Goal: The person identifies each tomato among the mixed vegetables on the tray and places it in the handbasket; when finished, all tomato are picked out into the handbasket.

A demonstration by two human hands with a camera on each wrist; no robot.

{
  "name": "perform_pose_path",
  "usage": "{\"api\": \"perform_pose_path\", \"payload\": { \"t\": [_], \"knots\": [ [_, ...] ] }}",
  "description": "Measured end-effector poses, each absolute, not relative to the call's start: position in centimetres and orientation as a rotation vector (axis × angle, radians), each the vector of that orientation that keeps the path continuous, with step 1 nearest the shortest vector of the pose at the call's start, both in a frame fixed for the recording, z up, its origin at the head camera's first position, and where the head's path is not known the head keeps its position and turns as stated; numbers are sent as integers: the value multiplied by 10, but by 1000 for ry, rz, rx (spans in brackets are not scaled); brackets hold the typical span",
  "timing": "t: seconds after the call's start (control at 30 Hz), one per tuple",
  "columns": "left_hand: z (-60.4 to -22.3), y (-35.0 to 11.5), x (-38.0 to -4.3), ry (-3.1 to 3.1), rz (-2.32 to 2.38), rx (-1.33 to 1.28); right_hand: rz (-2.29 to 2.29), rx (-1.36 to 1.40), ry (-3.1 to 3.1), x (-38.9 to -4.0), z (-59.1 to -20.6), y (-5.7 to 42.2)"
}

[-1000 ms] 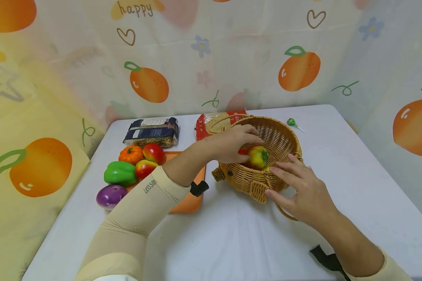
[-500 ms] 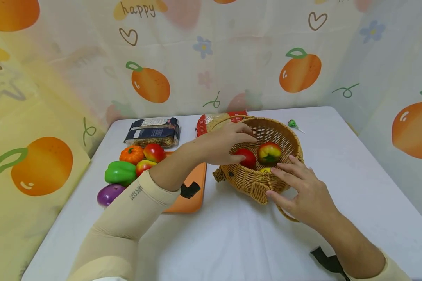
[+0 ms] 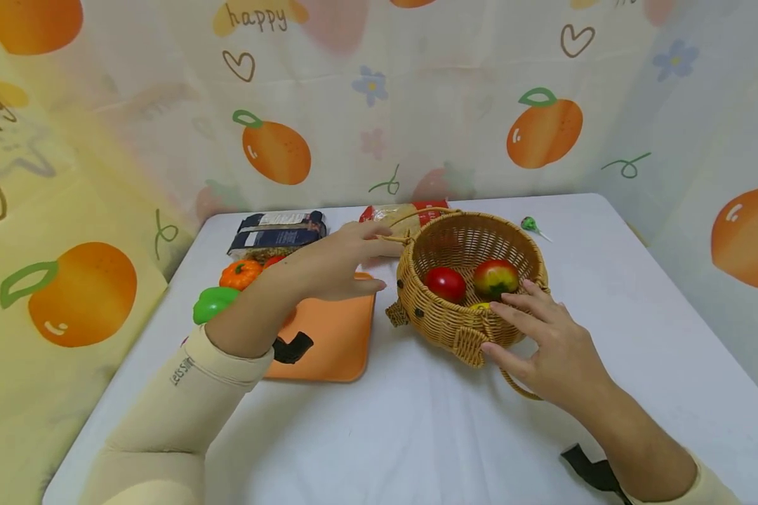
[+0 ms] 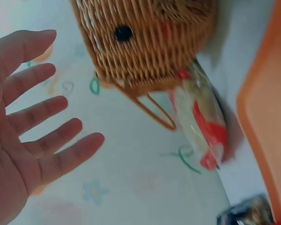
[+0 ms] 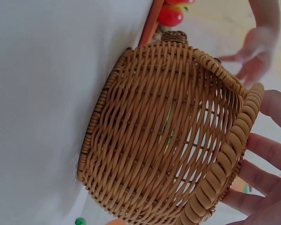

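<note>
A pig-faced wicker basket (image 3: 439,330) stands on the white table, also filling much of the right wrist view. Inside it lie a red round fruit (image 3: 445,284), a red-and-yellow fruit (image 3: 495,278) and a bit of something yellow (image 3: 480,306) at the near rim. My right hand (image 3: 552,344) rests its spread fingers at the rim, with the thumb by the basket's wicker ear (image 3: 469,346). My left hand (image 3: 337,261), fingers spread and holding nothing, is in the air left of the basket, above the orange tray (image 3: 335,344). In the left wrist view its palm and fingers show bare.
Partly behind my left arm are an orange pumpkin (image 3: 241,274) and a green bell pepper (image 3: 213,304). At the back lie a dark-blue food packet (image 3: 278,231) and a red-and-clear packet (image 3: 391,212). A green lollipop (image 3: 529,224) lies right of the basket.
My left hand let go of the red-and-yellow fruit inside the basket, then drew out and moved left over the tray. My right hand has stayed at the rim.
</note>
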State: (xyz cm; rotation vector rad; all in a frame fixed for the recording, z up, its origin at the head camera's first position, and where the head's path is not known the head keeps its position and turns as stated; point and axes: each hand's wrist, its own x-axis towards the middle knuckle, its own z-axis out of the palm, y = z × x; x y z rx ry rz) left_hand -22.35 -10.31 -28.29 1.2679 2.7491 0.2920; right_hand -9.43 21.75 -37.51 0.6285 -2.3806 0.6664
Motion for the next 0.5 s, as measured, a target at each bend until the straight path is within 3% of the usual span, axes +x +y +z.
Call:
{"api": "perform_pose_path", "payload": {
  "t": [0.5],
  "knots": [
    [-306, -180, -216, 2812, 119, 607, 684, 643, -2356, -96, -376, 217]
  ]
}}
